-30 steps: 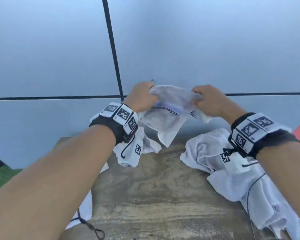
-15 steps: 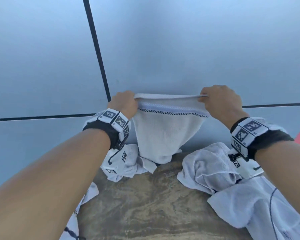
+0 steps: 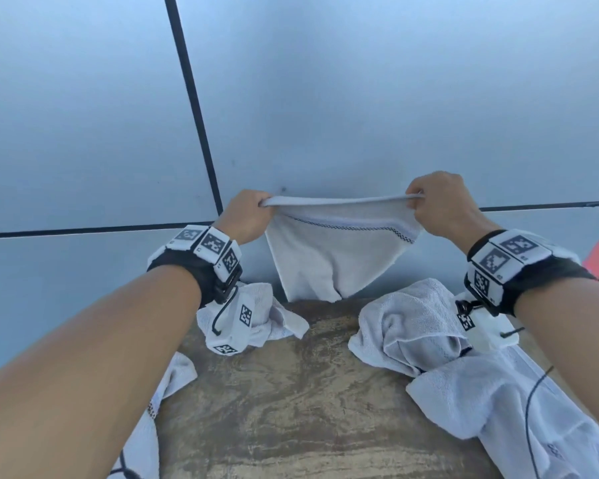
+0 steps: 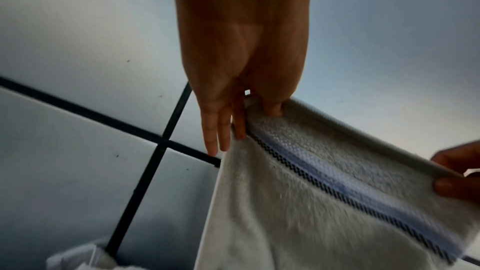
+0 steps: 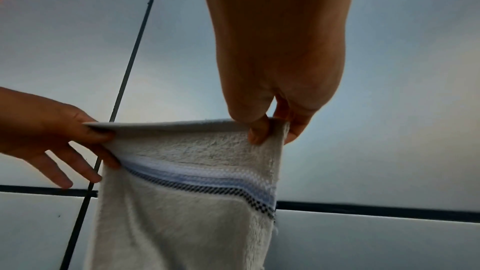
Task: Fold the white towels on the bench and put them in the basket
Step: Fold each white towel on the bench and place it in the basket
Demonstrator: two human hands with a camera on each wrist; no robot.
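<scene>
Nearest the camera, the bench (image 3: 291, 409) shows a worn, streaked brown top, hard and flat. Crumpled white towels lie on it: a long one (image 3: 516, 409) at the right front, a bunched one (image 3: 408, 326) behind it, a small heap (image 3: 267, 316) at the left under the wrist, and a corner (image 3: 173, 378) hanging off the left edge. All are soft terry, limp and creased, none folded. Above the far edge, the left hand (image 3: 248, 216) and right hand (image 3: 440, 205) hold one towel (image 3: 332, 257) up by its top hem. A second ago this towel was a wad between hands close together; now the hands are apart, the hem is drawn nearly straight, and the cloth hangs open, its lower edge reaching about to the far edge of the bench. Judgement: the spreading step is done and the first fold can begin. On the left, thumb and forefinger pinch the corner while the other fingers (image 4: 215, 137) lie straight; on the right, thumb and fingers (image 5: 257, 130) pinch the opposite corner. The towel has a looped pile, a flat woven hem, and a pale blue band edged with a dark checked line. Behind stands a smooth grey panelled wall (image 3: 360, 98) with black joints. No basket is in view.
</scene>
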